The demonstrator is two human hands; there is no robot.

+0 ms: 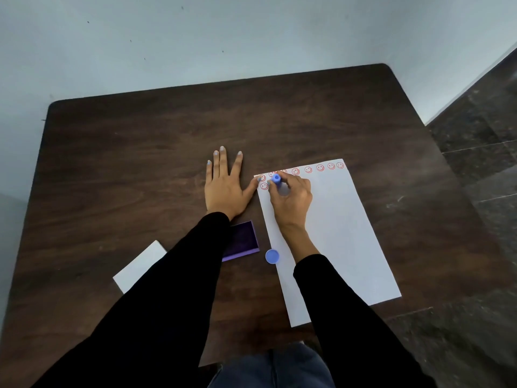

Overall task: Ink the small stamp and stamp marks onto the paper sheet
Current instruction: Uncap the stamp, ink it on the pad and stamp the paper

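Note:
A white paper sheet (pixel 335 225) lies on the dark wooden table (pixel 140 163), right of centre. Several red smiley marks run along its far edge, and one more sits below them at the left. My right hand (pixel 292 198) is shut on the small blue stamp (pixel 276 181), holding it upright and pressed down on the sheet near its far left corner. My left hand (pixel 223 186) lies flat with fingers spread on the table, its thumb touching the sheet's left edge. A purple ink pad (pixel 243 240) lies open near my left wrist, partly hidden by my sleeve.
A round blue cap (pixel 272 256) rests at the sheet's left edge, right of the ink pad. A white card-like lid (pixel 140 266) lies at the near left, partly under my left arm. A wall stands close behind the table; dark floor lies to the right.

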